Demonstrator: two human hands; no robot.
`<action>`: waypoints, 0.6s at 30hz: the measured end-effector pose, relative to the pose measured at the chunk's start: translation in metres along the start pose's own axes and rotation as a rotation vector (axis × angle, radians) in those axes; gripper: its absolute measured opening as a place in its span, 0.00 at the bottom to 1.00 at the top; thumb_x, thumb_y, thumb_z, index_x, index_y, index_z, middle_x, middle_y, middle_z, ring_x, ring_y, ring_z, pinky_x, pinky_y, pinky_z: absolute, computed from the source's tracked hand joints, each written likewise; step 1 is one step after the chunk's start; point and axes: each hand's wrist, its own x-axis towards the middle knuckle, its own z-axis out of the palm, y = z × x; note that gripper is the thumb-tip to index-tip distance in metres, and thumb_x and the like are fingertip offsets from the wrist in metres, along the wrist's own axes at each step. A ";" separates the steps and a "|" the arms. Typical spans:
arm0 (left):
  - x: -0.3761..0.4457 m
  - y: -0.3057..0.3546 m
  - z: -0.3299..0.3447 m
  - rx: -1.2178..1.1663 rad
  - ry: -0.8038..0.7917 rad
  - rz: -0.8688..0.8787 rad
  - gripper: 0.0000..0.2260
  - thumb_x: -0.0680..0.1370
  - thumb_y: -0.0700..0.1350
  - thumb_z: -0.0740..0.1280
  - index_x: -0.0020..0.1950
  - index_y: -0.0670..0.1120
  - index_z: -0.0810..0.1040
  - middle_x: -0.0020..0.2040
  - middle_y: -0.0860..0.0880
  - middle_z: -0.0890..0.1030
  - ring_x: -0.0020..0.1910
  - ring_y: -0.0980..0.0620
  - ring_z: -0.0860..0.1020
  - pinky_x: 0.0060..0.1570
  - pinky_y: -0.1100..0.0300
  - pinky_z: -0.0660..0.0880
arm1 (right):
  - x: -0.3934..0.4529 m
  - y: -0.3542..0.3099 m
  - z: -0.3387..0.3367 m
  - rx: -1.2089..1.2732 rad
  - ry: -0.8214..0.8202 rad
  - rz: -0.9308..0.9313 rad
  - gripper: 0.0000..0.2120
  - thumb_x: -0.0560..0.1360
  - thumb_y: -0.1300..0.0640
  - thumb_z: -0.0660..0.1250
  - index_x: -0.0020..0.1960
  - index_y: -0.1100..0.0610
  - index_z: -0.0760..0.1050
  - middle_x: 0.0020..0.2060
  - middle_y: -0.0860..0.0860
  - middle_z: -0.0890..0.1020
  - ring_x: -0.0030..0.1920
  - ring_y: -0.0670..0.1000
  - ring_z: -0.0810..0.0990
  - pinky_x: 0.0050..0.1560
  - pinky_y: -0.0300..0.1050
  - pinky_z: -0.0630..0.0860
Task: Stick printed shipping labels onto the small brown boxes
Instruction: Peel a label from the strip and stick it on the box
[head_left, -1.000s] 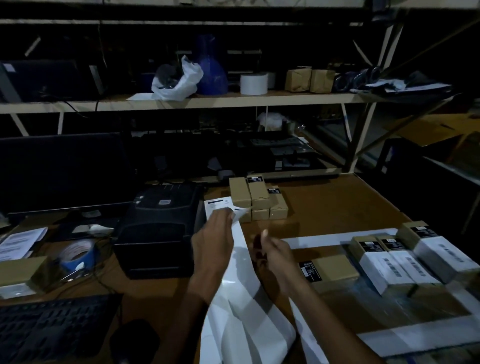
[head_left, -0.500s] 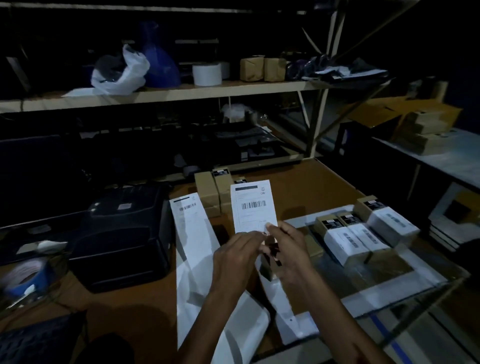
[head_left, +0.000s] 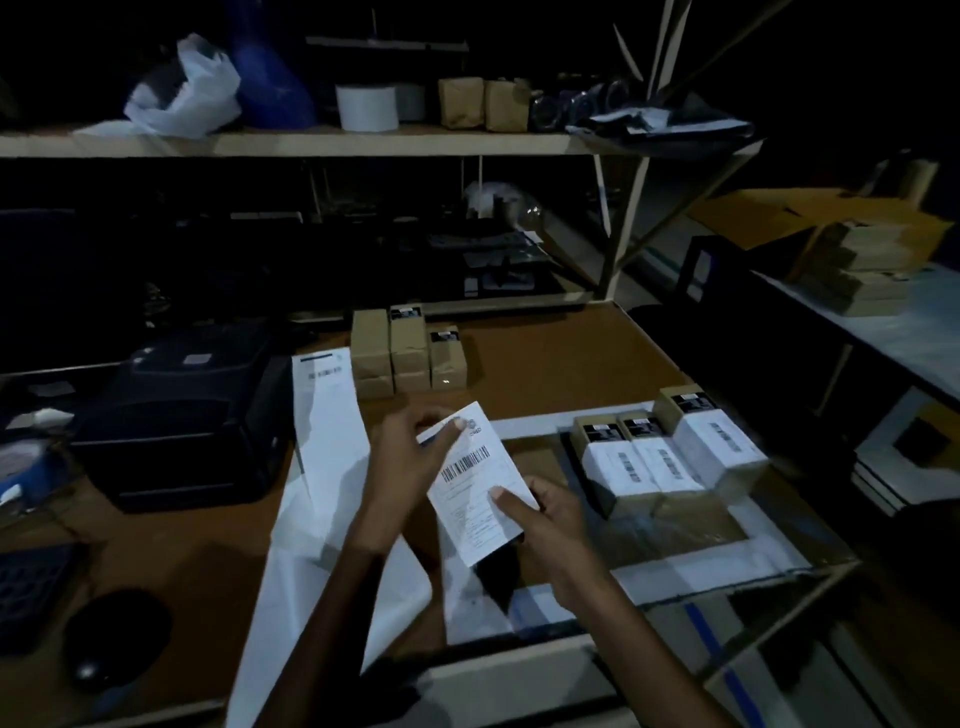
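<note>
A white printed shipping label (head_left: 470, 478) with a barcode is held tilted above the brown table (head_left: 545, 358). My left hand (head_left: 410, 467) pinches its upper edge. My right hand (head_left: 545, 519) grips its lower right side, thumb on the face; a dark shape under the label may be a box, mostly hidden. Three labelled brown boxes (head_left: 670, 457) lie side by side to the right. A cluster of plain brown boxes (head_left: 408, 353) stands further back. A long strip of label backing (head_left: 327, 431) runs out of the black label printer (head_left: 192, 410).
A keyboard (head_left: 31, 587) and a mouse (head_left: 114, 634) lie at the near left. The shelf (head_left: 311, 143) behind carries a white label roll (head_left: 366, 106), a plastic bag and two brown parcels. Stacked boxes (head_left: 857, 275) sit on a side table at right.
The label went from held upright in front of me to tilted and lower over the table. My hands spread apart along it, left at the top, right at the bottom. The camera turned right.
</note>
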 end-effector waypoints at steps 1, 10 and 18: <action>-0.002 0.001 0.004 -0.001 -0.019 0.003 0.01 0.76 0.46 0.74 0.45 0.50 0.84 0.41 0.59 0.82 0.40 0.69 0.79 0.39 0.74 0.70 | -0.003 0.006 -0.008 0.003 0.017 0.020 0.08 0.77 0.57 0.73 0.53 0.60 0.81 0.47 0.53 0.87 0.48 0.54 0.87 0.49 0.56 0.83; 0.004 0.007 0.051 0.011 -0.195 0.031 0.03 0.74 0.47 0.75 0.42 0.49 0.86 0.44 0.55 0.84 0.44 0.57 0.81 0.40 0.62 0.73 | -0.005 0.033 -0.050 0.151 0.099 0.178 0.17 0.71 0.62 0.78 0.58 0.59 0.79 0.49 0.54 0.87 0.49 0.55 0.87 0.51 0.57 0.84; 0.045 0.004 0.075 -0.001 -0.315 0.130 0.04 0.75 0.46 0.75 0.42 0.47 0.86 0.47 0.52 0.83 0.47 0.55 0.80 0.44 0.60 0.74 | 0.022 0.025 -0.058 0.151 0.168 0.204 0.07 0.73 0.62 0.76 0.50 0.59 0.82 0.47 0.55 0.87 0.47 0.53 0.87 0.46 0.49 0.84</action>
